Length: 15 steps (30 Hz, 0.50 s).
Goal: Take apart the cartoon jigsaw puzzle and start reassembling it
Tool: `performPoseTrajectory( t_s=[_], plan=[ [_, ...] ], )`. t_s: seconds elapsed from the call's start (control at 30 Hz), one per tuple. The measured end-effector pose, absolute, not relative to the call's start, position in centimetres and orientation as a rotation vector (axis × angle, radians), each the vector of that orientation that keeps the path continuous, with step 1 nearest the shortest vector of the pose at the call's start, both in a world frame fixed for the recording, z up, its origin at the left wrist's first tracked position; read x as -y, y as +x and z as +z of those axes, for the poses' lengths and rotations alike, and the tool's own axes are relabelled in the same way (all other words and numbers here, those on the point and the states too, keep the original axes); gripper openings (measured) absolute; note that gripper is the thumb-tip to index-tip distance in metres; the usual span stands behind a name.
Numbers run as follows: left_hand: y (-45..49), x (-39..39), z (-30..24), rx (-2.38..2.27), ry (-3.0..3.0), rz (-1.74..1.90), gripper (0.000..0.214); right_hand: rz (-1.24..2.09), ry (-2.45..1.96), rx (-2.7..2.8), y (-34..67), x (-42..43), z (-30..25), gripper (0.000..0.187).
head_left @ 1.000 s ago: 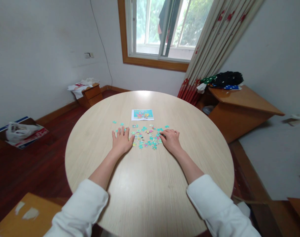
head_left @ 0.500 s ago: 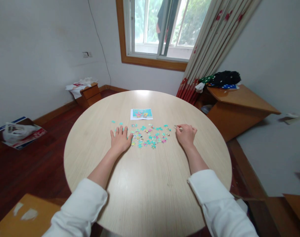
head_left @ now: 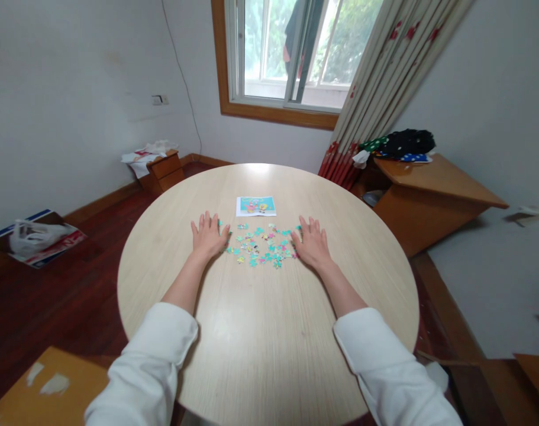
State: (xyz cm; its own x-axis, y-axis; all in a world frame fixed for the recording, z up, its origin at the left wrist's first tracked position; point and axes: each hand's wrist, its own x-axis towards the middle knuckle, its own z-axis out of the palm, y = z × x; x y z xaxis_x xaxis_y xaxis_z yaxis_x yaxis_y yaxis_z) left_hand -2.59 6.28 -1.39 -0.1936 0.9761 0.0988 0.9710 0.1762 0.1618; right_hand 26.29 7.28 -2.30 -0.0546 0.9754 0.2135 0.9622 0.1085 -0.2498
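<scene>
Several small turquoise and pink puzzle pieces (head_left: pixel 261 246) lie scattered in the middle of a round light-wood table (head_left: pixel 260 337). My left hand (head_left: pixel 208 235) lies flat on the table at the left edge of the scatter, fingers spread, covering a few pieces. On the right edge of the scatter rests my right hand (head_left: pixel 312 242), also flat with fingers stretched out. Just beyond the pieces lies a small printed picture card (head_left: pixel 255 206). Both arms wear white sleeves.
A wooden desk (head_left: pixel 433 189) with dark clothes on it stands at the right under a patterned curtain (head_left: pixel 375 83). A small wooden cabinet (head_left: pixel 165 168) sits by the far wall. A plastic bag (head_left: pixel 27 236) lies on the red floor at left, and a cardboard box (head_left: pixel 38 390) sits near left.
My right hand came back left from the table's right side and opened flat beside the pieces. My left hand slid slightly up and left, staying flat.
</scene>
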Motion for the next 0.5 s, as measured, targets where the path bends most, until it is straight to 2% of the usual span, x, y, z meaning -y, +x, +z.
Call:
performPoseTrajectory(
  t_s=[0.1,0.5],
  plan=[
    [-2.6,-6.9,-1.6,-2.340,1.969,0.204,0.074,0.174,-1.974,2.250,24.8,-6.8,-2.5,0.068],
    [2.7,-4.4,-1.7,-2.233,2.123,0.106,0.074,0.151,-1.857,2.386,21.8,-5.0,-1.7,0.069]
  ],
)
